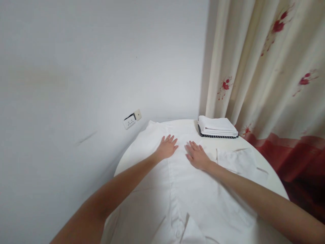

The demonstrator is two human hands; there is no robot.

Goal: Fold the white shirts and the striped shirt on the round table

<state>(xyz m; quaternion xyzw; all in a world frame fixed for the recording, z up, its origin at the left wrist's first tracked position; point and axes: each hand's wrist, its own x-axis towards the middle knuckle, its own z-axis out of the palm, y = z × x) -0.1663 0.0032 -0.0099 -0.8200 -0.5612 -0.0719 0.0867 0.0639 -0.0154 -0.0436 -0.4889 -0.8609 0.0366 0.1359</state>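
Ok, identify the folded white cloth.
The white stack, far right on the table; the garment beneath the left hand and right hand lies spread out.

Bare past the elbow, that's a slender left arm (127,179), and a slim, bare right arm (243,187) matches it! Bare, slim-fingered left hand (166,147) and right hand (198,157) too, nails blurred.

The shirt (185,189) and tabletop (212,144) are showing white; the cloth stack (217,125) is pairing white with black-and-white trim (219,136); the cream curtain (264,88) is displaying red flowers (278,26) and hem (291,159).
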